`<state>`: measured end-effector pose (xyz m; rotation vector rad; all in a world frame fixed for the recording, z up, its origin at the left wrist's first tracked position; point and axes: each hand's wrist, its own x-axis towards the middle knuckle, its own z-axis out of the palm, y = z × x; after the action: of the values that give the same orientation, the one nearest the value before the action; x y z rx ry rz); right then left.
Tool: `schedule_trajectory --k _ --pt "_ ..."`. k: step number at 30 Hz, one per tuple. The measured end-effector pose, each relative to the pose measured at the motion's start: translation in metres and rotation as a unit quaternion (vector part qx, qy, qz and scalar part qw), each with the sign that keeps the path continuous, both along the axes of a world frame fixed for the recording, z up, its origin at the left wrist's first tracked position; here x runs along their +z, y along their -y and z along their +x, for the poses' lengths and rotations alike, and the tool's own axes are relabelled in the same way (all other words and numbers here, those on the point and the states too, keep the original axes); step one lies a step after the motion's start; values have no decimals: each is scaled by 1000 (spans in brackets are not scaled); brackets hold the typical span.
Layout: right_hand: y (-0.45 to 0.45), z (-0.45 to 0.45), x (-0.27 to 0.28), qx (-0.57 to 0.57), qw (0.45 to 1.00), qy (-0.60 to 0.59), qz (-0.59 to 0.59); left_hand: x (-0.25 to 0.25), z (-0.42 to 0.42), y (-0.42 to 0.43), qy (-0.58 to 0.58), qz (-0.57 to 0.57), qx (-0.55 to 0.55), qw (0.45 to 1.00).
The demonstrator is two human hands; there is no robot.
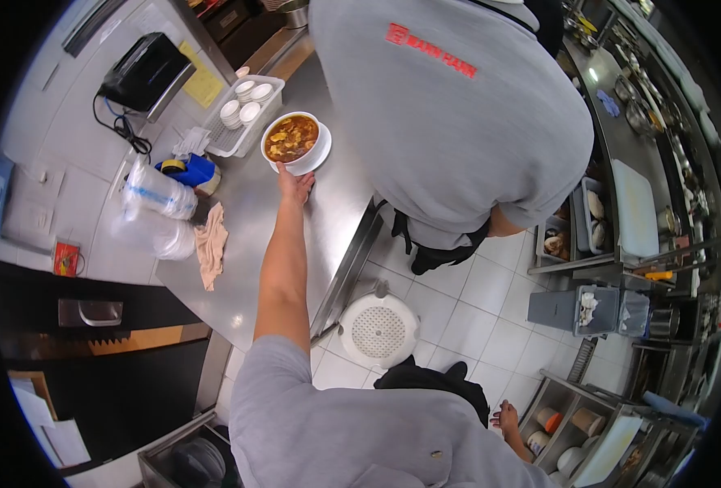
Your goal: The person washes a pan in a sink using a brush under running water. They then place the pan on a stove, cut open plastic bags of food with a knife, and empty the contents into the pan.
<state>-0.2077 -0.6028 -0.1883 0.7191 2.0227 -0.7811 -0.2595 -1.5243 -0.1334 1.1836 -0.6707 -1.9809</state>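
A white bowl of reddish-brown soup (pixel 291 138) with yellow pieces stands on a white plate (pixel 323 152) on the steel counter. My left hand (pixel 295 186) reaches out to the near edge of the plate, its thumb by the bowl's rim and its other fingers low at the plate's edge. Down at my right side, my right hand (pixel 506 418) hangs with its fingers loosely apart and nothing in them, near a low shelf (pixel 568 396) with containers.
Another person (pixel 458 106) in a grey shirt stands beside the steel counter (pixel 243 305). Small white dishes fill a basket (pixel 234 134) behind the bowl. A cloth (pixel 212 246) and plastic-wrapped lids (pixel 159 195) lie leftward. A white stool (pixel 379 331) stands on the floor.
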Motion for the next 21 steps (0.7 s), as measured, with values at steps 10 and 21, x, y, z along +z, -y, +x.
schedule_trajectory --k 10,21 --pt "-71 57 0 -45 999 1 16 -3 -29 20 -28 -21 52 998" --pt "-177 -4 -35 -28 999 -17 -9 16 86 -175 163 -149 -32 975"
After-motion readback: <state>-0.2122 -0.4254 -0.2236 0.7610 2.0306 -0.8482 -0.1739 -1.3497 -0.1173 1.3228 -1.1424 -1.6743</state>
